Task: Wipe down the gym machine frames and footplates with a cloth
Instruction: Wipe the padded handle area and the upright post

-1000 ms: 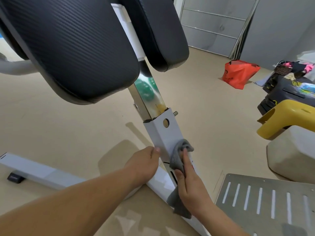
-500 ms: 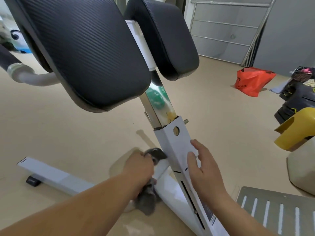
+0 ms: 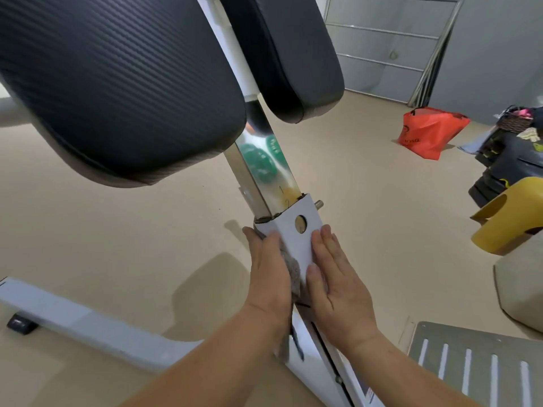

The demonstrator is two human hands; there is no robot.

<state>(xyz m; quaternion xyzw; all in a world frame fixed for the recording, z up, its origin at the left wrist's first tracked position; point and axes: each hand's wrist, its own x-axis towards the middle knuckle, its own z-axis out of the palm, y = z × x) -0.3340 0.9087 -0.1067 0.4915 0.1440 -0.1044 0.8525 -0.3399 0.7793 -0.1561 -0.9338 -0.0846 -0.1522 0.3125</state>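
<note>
Head view: I see both hands on the white post [image 3: 296,239] of the gym machine, just below the hole [image 3: 300,224] in its upper end. Left hand [image 3: 271,277] is pressed flat against the post's left face with the grey cloth [image 3: 293,273] pinned under the palm — fingers extended, not curled, so it's a flat press on the cloth rather than a fist. A strip of cloth shows between the hand and the post's front edge, and another bit hangs out below the wrist. Right hand [image 3: 335,286] lies open and flat on the post's front-right face, fingers together pointing up, holding nothing.

A shiny chrome tube [image 3: 264,174] rises out of the post toward two black pads [image 3: 117,83] that fill the top of the frame. A small pin [image 3: 318,204] sticks out at the post's right side. The white base bar [image 3: 73,321] runs off to the left along the beige floor [image 3: 117,245]. The grey slotted footplate [image 3: 476,362] sits at bottom right, apart from both hands — untouched right now. Farther right: a yellow stool [image 3: 511,218], and an orange bag [image 3: 429,130] near the back wall.
</note>
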